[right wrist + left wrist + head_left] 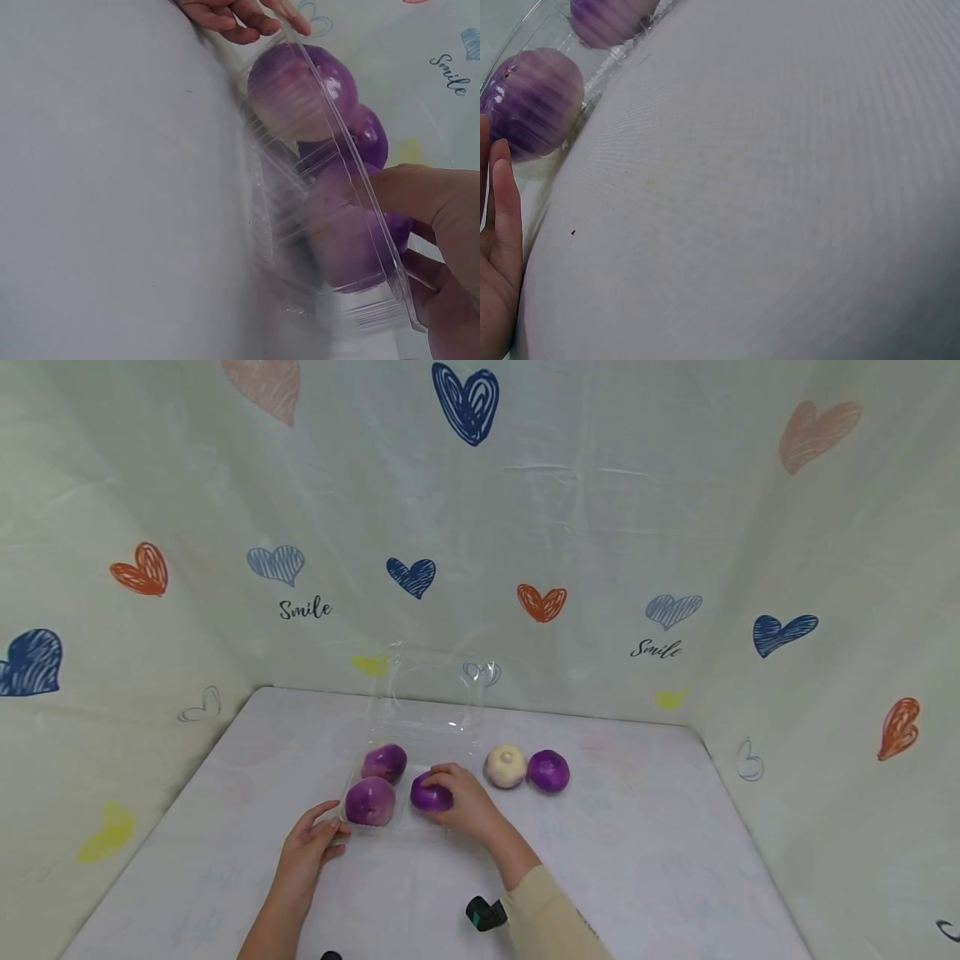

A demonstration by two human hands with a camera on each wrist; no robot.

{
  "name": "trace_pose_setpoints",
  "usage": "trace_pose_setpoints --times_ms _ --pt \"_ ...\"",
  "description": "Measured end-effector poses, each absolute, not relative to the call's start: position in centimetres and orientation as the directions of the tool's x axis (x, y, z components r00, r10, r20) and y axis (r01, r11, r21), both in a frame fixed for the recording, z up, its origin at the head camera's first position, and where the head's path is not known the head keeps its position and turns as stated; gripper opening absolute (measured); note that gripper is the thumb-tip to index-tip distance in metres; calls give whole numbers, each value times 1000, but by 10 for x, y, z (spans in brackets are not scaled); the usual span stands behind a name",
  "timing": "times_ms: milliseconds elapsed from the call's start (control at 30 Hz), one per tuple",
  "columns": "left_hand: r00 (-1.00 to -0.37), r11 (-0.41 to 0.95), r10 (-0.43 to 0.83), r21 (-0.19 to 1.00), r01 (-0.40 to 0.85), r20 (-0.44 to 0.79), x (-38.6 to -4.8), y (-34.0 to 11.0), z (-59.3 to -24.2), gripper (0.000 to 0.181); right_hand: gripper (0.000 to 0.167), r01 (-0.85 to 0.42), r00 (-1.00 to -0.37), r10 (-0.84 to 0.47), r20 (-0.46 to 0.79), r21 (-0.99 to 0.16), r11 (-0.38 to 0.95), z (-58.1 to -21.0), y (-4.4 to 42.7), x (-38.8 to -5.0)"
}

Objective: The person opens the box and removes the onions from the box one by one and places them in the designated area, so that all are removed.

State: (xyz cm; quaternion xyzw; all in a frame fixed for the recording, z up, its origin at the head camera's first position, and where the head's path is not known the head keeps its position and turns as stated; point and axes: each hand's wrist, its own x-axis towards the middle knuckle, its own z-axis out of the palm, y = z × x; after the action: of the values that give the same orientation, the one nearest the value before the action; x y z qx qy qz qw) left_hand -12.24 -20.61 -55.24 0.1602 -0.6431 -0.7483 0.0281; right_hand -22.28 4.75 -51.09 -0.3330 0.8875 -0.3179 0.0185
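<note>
- Clock centred on the clear tray [279,217], 12 pointing away from the person.
- Looks like a pack-out, past halfway: two purple bulbs in, the front bulb [370,802] at 9 and the rear bulb [384,763] at 11.
- Third one, the held bulb [427,793], is at 3 inside the tray; right hand [465,802] has thumb and fingers pinching it, no release yet. Can't tell if it's bottomed out.
- Left hand [307,843] at 8, fingers loosely extended, touching the tray corner; steadying it, I'd guess.
- Left to do, my read: pale bulb [506,766] and purple bulb [549,772], side by side on the counter [637,860] toward 3. Room for both looks tight.
- Lid [427,727] stands open at 12, so closing is outstanding too.
- Writing: "Smile" [305,608] in black script on the hearts backdrop at 11, second "Smile" [656,649] at 2.
- No brand or label readable on bulbs or tray. Dark marking on the right sleeve [555,914]: too small to read.
</note>
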Motion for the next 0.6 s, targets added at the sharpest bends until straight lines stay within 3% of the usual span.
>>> trace_pose_setpoints --times_ms 267,600 --pt "-945 -175 -251 970 -167 -208 -123 -206 -553 43 53 -541 -786 -614 78 -569 620 -506 44 -227" --pt "-951 -165 -243 974 -156 -194 -123 -207 -556 47 50 -508 -777 -629 34 -624 593 -499 30 -236"
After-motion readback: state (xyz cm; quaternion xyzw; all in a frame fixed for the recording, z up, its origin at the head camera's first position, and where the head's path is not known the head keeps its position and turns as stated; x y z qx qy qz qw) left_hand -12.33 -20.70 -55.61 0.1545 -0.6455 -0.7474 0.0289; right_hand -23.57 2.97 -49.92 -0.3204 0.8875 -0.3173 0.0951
